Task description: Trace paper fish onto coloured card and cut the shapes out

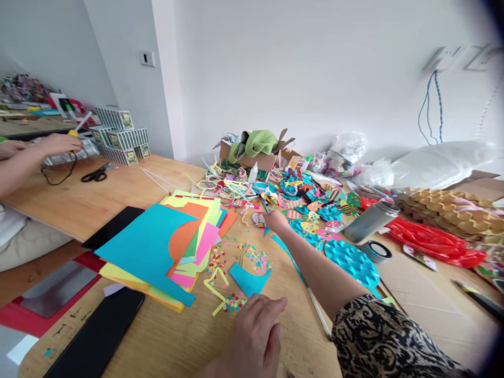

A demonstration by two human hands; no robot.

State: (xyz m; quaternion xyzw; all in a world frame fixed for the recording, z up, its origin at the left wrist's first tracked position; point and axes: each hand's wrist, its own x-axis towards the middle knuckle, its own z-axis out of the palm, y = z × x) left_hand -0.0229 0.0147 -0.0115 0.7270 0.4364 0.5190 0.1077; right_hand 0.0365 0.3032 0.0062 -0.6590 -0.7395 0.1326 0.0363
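My left hand is low over the wooden table, its fingers bent and thumb apart, holding nothing visible. Just beyond it lies a blue paper piece with a curved cut edge, beside scattered paper confetti. My right hand reaches out to the craft pile, its fingers bent down near a small patterned piece; what they hold, if anything, is too small to make out. To the left is a stack of coloured paper with a blue sheet on top.
A metal bottle lies by its lid at right, near blue egg-tray pieces. Black phone at front left; scissors farther back. Another person's hand holds a glue gun. A cardboard box stands by the wall.
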